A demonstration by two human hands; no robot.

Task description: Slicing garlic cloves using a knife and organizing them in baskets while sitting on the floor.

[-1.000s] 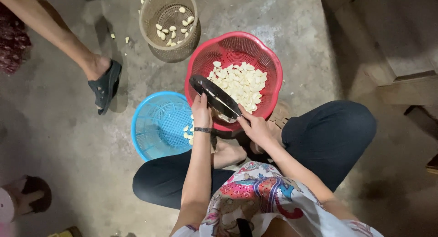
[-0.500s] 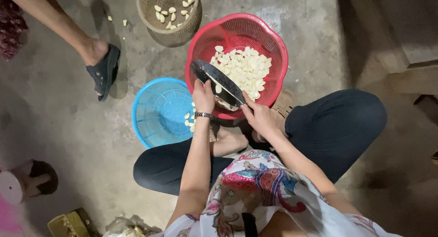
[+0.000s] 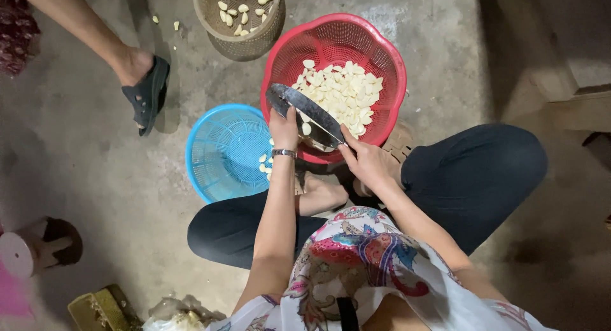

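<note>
I sit cross-legged on the concrete floor. A large curved dark blade lies across the near rim of a red basket full of pale garlic cloves. My left hand, with a bracelet at the wrist, is up against the blade's left part. My right hand has its fingers at the blade's right end. What the fingers pinch under the blade is hidden. A blue basket with a few cloves at its right side stands just left of my left hand.
A woven tan basket with several cloves stands at the top. Another person's leg and black sandal are at the upper left. Loose cloves lie on the floor near it. A small stool and a gold box sit at the lower left.
The view has shifted slightly. My hands stay at the blade over the red basket's rim, with little movement. The other person's foot stays in place.
</note>
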